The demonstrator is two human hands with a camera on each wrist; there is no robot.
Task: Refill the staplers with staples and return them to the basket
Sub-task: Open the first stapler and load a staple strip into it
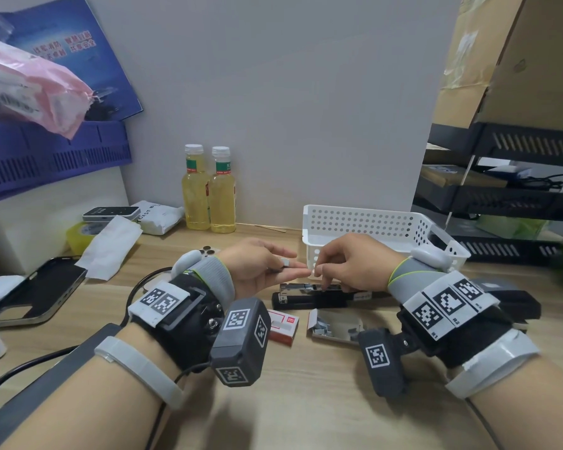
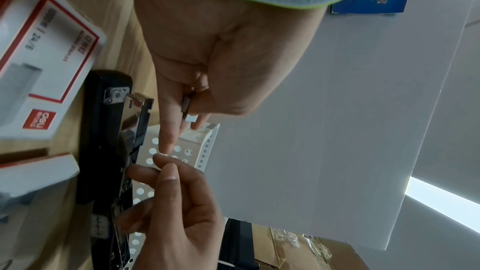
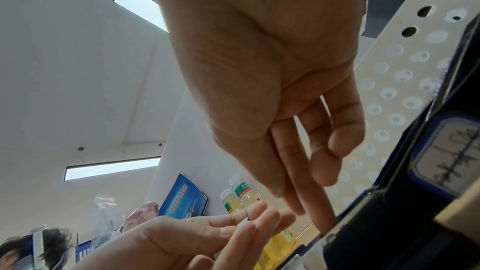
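Observation:
A black stapler (image 1: 309, 297) (image 2: 109, 151) lies opened on the wooden desk, its metal channel showing. Just above it my left hand (image 1: 293, 264) (image 2: 192, 118) pinches a short strip of staples (image 1: 286, 263) (image 2: 187, 108) (image 3: 244, 223) between thumb and forefinger. My right hand (image 1: 317, 271) (image 2: 161, 163) (image 3: 288, 202) reaches over with fairly straight fingers, its thumb and forefinger tips at my left index fingertip; I see nothing between them. The white perforated basket (image 1: 371, 219) (image 2: 197, 139) stands behind the hands. A second black stapler (image 1: 517, 303) lies partly hidden behind my right wrist.
A red and white staple box (image 1: 283, 326) (image 2: 46, 65) and an open tray of staples (image 1: 335, 324) lie in front of the stapler. Two bottles (image 1: 208, 190) stand at the back wall, a phone (image 1: 36, 287) lies left, and black shelves (image 1: 501, 196) rise on the right.

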